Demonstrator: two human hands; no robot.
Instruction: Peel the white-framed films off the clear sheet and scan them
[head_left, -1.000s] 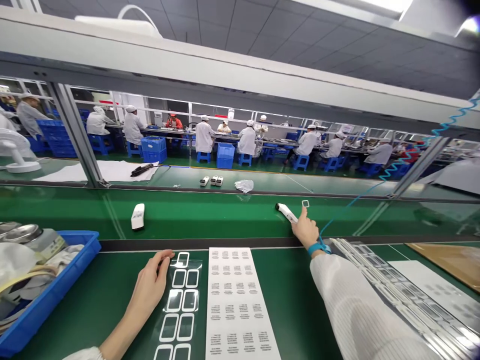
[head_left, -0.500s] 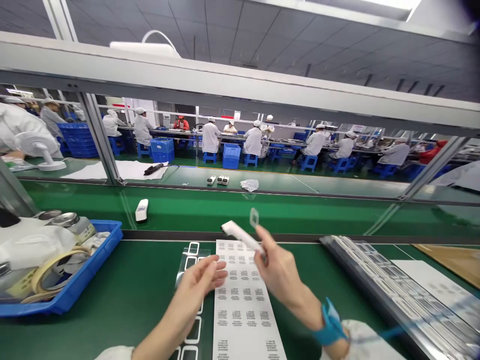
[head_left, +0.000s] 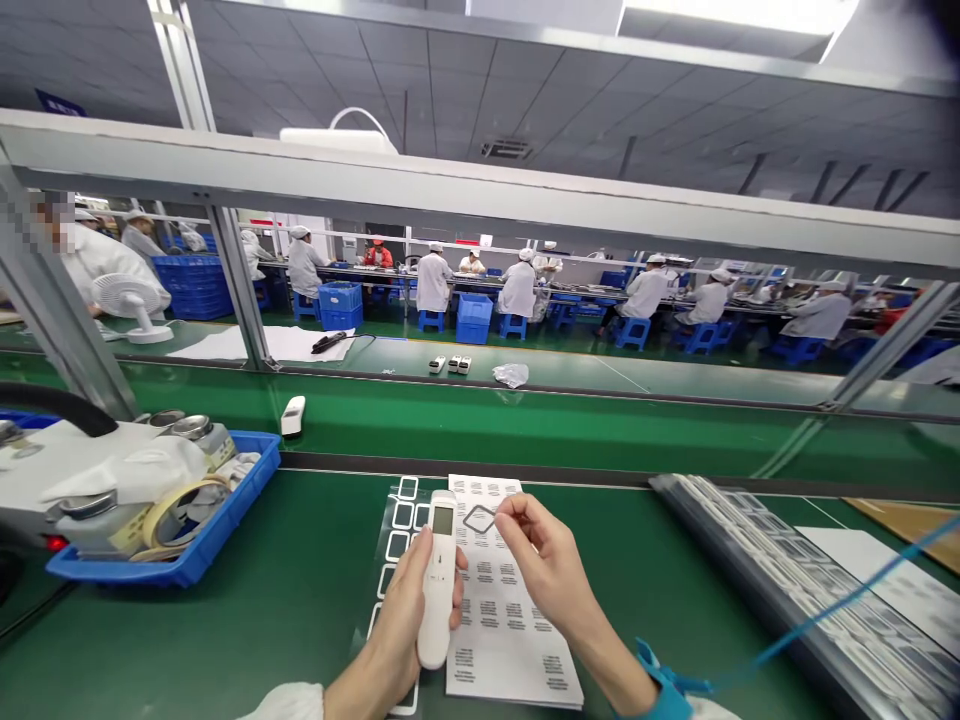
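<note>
My left hand (head_left: 405,610) is wrapped round a white handheld device (head_left: 437,600) with a small grey screen near its top, held upright with the screen toward me. My right hand (head_left: 544,560) pinches a thin, dark-edged square frame (head_left: 478,519) by one corner, just right of the device. Beneath both hands lies a white sheet (head_left: 517,650) printed with rows of small text. A clear strip of white-outlined rounded frames (head_left: 397,545) lies to its left, partly covered by my left hand.
A blue tray (head_left: 187,570) with jars and tape rolls stands at left. At right is a long dark tray (head_left: 787,590) of stacked frames. Another white device (head_left: 292,416) lies on the green belt (head_left: 480,430) behind. A blue cord (head_left: 847,595) runs from my right wrist. People sit beyond.
The device has passed from my right hand to my left and now stands upright. My right hand has come down with the frame. The view has shifted a little.
</note>
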